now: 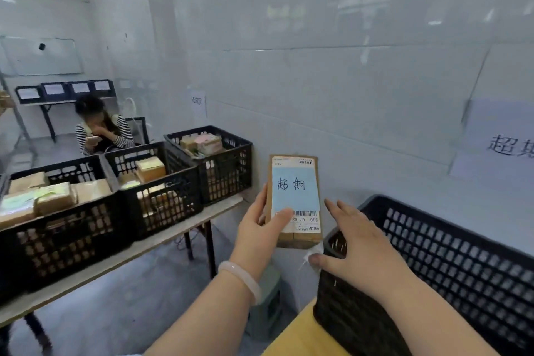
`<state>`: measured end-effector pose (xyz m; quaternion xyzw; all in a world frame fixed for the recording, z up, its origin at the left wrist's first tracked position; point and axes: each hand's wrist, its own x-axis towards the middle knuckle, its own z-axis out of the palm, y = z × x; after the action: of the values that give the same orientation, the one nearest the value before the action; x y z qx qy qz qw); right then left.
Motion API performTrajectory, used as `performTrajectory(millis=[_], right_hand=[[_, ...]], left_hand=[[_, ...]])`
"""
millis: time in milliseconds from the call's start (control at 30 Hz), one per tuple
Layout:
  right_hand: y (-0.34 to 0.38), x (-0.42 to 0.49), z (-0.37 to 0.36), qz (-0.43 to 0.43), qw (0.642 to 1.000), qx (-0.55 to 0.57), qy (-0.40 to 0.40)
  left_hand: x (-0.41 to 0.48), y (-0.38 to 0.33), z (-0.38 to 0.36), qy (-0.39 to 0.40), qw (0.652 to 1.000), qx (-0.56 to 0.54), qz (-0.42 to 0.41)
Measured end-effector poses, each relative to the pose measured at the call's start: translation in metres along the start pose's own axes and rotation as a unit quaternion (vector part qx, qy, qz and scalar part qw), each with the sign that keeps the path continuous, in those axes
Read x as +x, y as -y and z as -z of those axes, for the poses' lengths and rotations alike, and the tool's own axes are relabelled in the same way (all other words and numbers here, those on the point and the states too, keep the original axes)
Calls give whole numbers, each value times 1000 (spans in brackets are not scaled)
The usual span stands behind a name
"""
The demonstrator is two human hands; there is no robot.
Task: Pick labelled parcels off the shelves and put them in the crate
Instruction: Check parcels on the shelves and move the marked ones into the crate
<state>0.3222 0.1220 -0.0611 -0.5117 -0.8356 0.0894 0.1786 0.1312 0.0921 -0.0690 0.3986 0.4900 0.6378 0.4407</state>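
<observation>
While the left hand grips a flat brown cardboard parcel with a blue label, aloft just left of the black perforated plastic crate, the right hand spreads open over its corner. Likely step: transfer; next, carry rightward over the rim, release.

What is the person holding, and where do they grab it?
The left hand holds a parcel by its lower left edge, thumb on the label. The right hand is open beside it.
</observation>
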Motion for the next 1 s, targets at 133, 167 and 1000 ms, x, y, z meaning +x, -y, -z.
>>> performTrajectory(millis=[133, 167, 1000], right_hand=[[-10, 12, -7, -84, 996, -21, -22], [-11, 13, -7, -104, 994, -23, -25], [-232, 4, -21, -372, 926, 1, 59]], left_hand=[[51, 7, -14, 80, 996, 5, 27], [62, 9, -21, 102, 994, 9, 27], [173, 183, -227, 339, 860, 234, 301]])
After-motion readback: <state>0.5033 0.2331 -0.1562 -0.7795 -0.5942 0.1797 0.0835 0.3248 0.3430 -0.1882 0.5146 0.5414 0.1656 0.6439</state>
